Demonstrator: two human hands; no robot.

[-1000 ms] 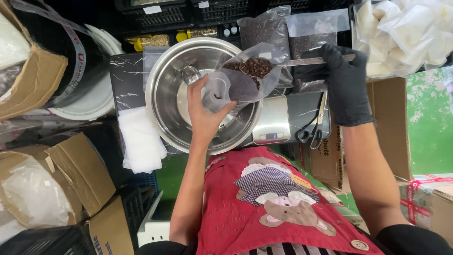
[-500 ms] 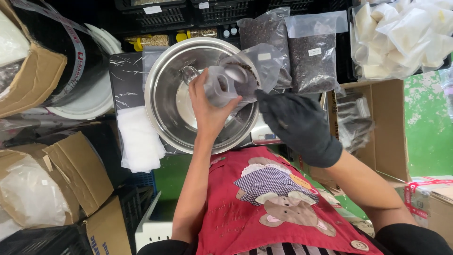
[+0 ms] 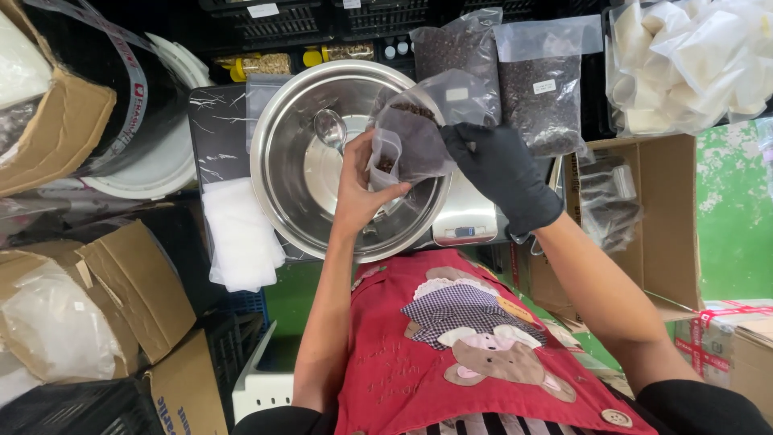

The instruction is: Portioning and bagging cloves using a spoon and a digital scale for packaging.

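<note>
A small clear plastic pouch [image 3: 411, 137] holding some dark roasted beans sits just above the centre of the frame, held between both hands over a wide stainless steel bowl [image 3: 302, 173]. The bare left hand [image 3: 362, 189] grips the pouch at its lower left edge, fingers [image 3: 385, 197] curled shut on the plastic. The right hand [image 3: 499, 173], in a black glove, pinches the pouch from the right side, its fingers closed on the film.

A metal scoop [image 3: 330, 129] lies inside the bowl, left of the pouch. The bowl rests on a dark marbled counter [image 3: 217, 137] and overlaps a small silver scale [image 3: 465, 221] at its right rim. A stack of white plastic bags [image 3: 240, 238] hangs over the counter's lower left edge.

At the top of the frame, two larger clear bags of dark beans [image 3: 535, 89] stand against black crates [image 3: 290, 24]. A heap of white packets in a clear sack [image 3: 684, 64] fills the upper right corner. Below it an open cardboard box [image 3: 644, 217] holds more filled pouches. Other cardboard boxes [image 3: 121, 298] crowd the left side, one with a white bag inside. A green floor [image 3: 737, 217] shows at the right edge. The person wears a red apron [image 3: 451, 362] with a stitched bear, low in the frame.
</note>
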